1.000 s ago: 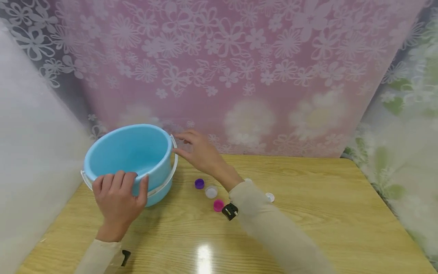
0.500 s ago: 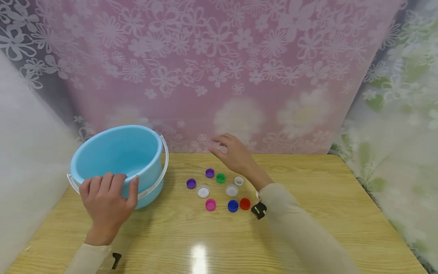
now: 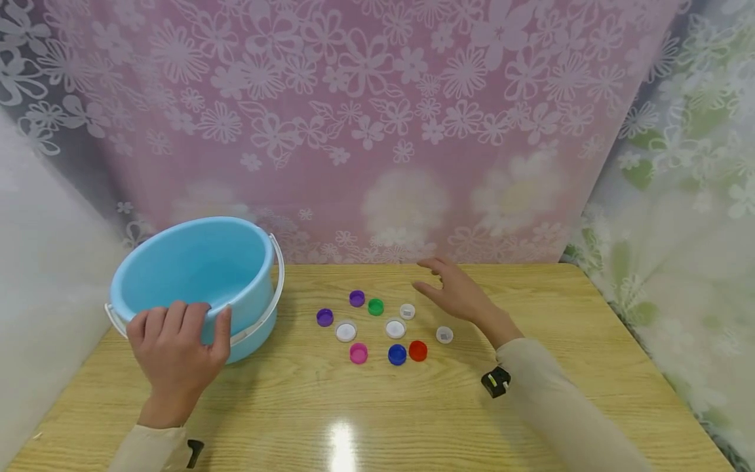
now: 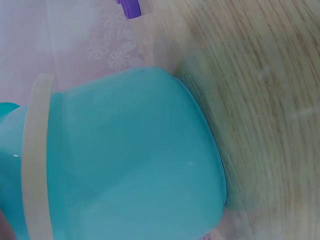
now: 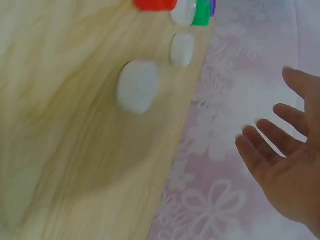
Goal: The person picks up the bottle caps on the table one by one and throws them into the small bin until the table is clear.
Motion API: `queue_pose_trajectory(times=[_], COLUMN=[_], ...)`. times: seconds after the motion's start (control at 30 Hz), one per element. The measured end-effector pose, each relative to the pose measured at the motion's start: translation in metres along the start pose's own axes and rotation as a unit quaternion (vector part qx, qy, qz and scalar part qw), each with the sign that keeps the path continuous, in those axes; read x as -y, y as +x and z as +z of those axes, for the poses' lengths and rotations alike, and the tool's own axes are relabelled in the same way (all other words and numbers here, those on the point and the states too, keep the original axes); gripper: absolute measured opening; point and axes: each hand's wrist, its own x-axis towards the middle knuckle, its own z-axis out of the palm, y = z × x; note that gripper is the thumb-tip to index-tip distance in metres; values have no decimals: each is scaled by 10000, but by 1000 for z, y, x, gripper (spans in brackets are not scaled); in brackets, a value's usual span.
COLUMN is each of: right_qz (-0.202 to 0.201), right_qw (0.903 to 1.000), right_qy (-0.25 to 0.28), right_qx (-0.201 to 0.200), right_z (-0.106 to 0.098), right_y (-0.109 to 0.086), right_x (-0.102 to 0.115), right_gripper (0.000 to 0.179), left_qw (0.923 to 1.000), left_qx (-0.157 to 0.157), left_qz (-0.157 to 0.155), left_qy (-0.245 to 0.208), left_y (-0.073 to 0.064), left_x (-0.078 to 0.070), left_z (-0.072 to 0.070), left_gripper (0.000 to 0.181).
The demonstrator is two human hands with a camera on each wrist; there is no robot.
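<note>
A light blue bucket (image 3: 250, 307) with a white handle (image 3: 280, 278) stands on the left of the table. My left hand (image 3: 177, 354) grips its near rim, fingers over the edge and thumb on the rim's right part. In the left wrist view the bucket's side (image 4: 135, 160) fills much of the picture. My right hand (image 3: 463, 295) is held in the air behind and right of the loose bottle caps, fingers spread and holding nothing. A white cap (image 3: 444, 335) lies nearest to it. In the right wrist view that hand (image 5: 290, 160) shows its palm.
Bottle caps lie mid-table: purple (image 3: 324, 317), green (image 3: 375, 307), pink (image 3: 358, 353), blue (image 3: 397, 354), red (image 3: 418, 351) and several white ones. A pink flowered curtain (image 3: 354, 164) hangs behind the wooden table (image 3: 531, 328).
My right hand has left the bucket's right side and moved right, past the caps, uncovering them. My left hand keeps its grip on the rim. The view has shifted slightly right.
</note>
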Motion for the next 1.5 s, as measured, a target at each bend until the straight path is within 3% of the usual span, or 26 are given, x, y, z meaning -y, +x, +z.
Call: queue_pose_trajectory(times=[0.23, 0.47, 0.63, 1.2, 1.5], right_qz=[217, 417, 195, -508, -477], right_qw=[9976, 9939, 9927, 9940, 9944], right_qy=[142, 161, -19, -533, -552], right_qx=[637, 1012, 1194, 809, 759], right_z=[-4, 4, 11, 26, 29], right_y=[-23, -44, -57, -72, -71], right_x=[-24, -42, -52, -52, -49], right_gripper=[61, 59, 61, 43, 40], left_qw=[10000, 10000, 10000, 9999, 9999], left_qx=[-32, -56, -36, -105, -110], left_qz=[-38, -72, -72, -58, -39], left_qy=[-10, 7, -31, -74, -32], left_y=[-1, -1, 0, 0, 0], left_x=[-1, -2, -2, -4, -3], left_z=[1, 2, 2, 2, 1], left_gripper=[46, 47, 47, 46, 47])
